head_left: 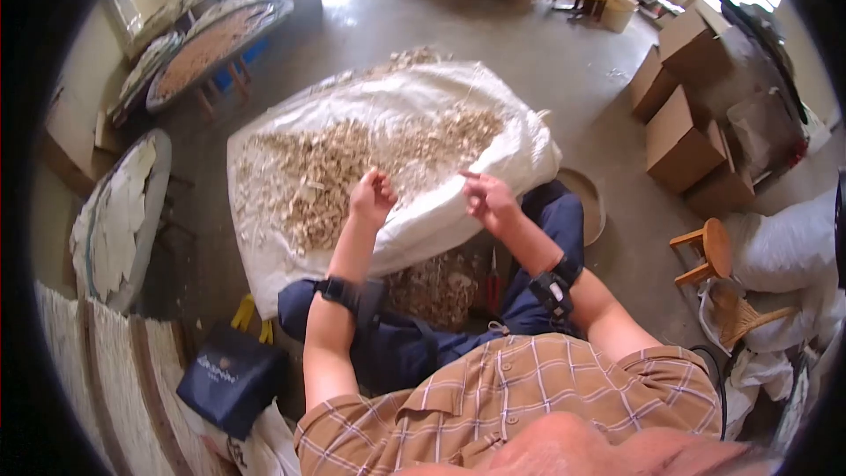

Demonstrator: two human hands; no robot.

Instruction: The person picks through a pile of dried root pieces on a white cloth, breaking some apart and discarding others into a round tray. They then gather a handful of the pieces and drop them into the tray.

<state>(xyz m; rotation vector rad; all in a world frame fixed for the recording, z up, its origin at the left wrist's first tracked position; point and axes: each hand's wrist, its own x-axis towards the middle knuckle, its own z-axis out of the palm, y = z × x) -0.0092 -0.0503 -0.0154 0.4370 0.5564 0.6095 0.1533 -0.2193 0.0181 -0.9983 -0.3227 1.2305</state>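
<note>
A white sheet or sack (441,234) is spread over a raised surface before me, bearing a heap of small, pale tan, dry-looking pieces (326,163). Above the heap's near edge, my left hand (374,198) is closed with its fingers curled together; whatever it pinches is too small to name. My right hand (489,201) hovers over the sheet's right part, its index finger stretched leftward and its other fingers partly bent. Nothing shows in it. Between my legs lie more brownish pieces (432,289), beside a red-handled tool (494,289) with narrow metal jaws.
Cardboard boxes (679,137) and a wooden stool (705,251) stand to the right. On the left are an oval tray (211,48) of reddish-brown pieces and another holding white sheets (123,220). A dark blue bag (231,379) with yellow handles sits at lower left.
</note>
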